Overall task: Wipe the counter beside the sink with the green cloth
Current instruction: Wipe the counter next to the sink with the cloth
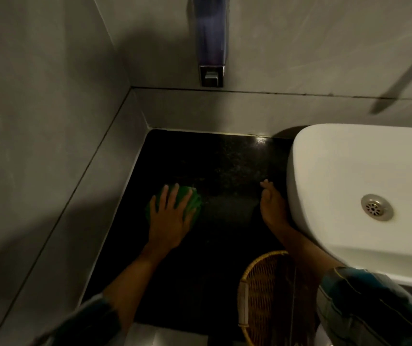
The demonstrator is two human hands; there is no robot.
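A black speckled counter (225, 158) fills the corner left of a white sink (349, 171). The green cloth (193, 201) lies bunched on the counter's left-middle part. My left hand (170, 216) presses flat on it with fingers spread, covering most of it. My right hand (272, 206) rests edge-on on the counter beside the sink's left wall, fingers straight and together, holding nothing.
A woven wicker basket (257, 295) sits at the counter's front edge under my right forearm. Grey tiled walls with a raised ledge (200, 108) bound the counter on the left and back. A metal dispenser (211, 46) hangs on the back wall. The sink drain (376, 207) is at right.
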